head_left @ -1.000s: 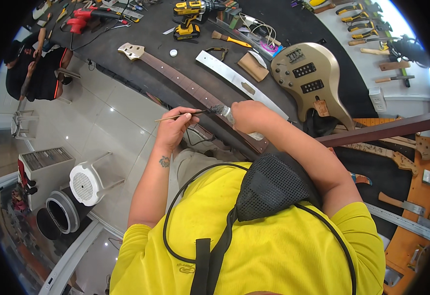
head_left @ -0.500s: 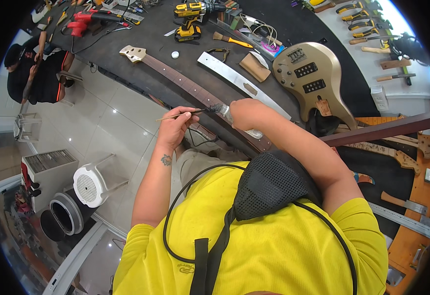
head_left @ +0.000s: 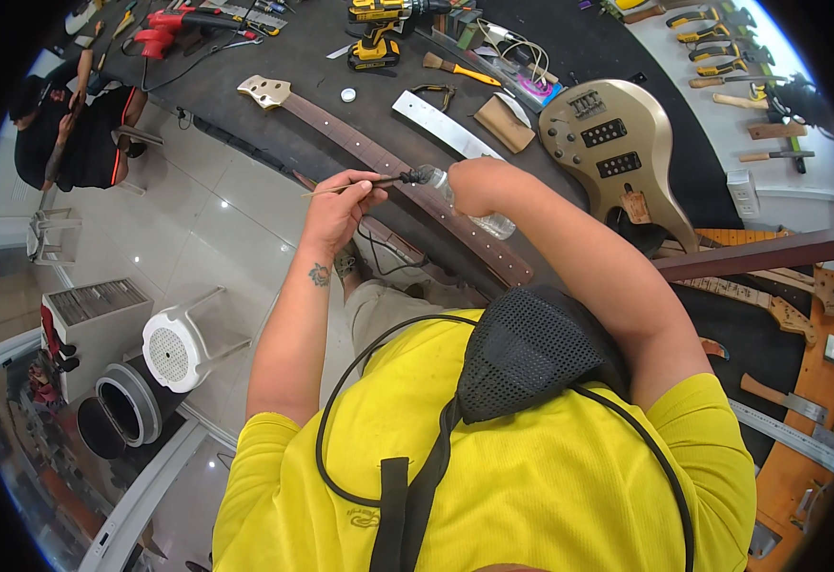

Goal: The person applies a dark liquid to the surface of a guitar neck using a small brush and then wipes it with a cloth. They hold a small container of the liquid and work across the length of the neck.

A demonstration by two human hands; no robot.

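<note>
Two hands are at work over one guitar neck (head_left: 379, 153), which lies flat on the dark worktop (head_left: 245, 86) with its headstock toward the far left. The left hand (head_left: 338, 208) pinches one thin brush (head_left: 355, 184) between thumb and fingers, its dark tip meeting the mouth of one small clear bottle (head_left: 469, 205). The right hand (head_left: 469, 183) is curled around that bottle and holds it tilted just above the neck; what the bottle holds cannot be told.

Elsewhere on the worktop: one gold bass guitar body (head_left: 617, 153), well apart to the right of the neck; one flat metal bar (head_left: 446, 124) and one tan block (head_left: 503, 122) between them; one small white cap (head_left: 347, 94) near the headstock; one yellow cordless drill (head_left: 379, 43) and one brush with a yellow handle (head_left: 455, 67) at the far edge; red-handled tools (head_left: 164, 29) at the far left. A white wall panel (head_left: 722, 86) at the far right carries a row of pliers and other hand tools; their number is not clear.

The floor (head_left: 207, 219) is pale glossy tile. On it stand one white stool (head_left: 183, 348) and one dark round bin (head_left: 122, 419) just beside it; the bin's contents are not visible. Another person in dark clothes (head_left: 74, 133) sits at the far left.
</note>
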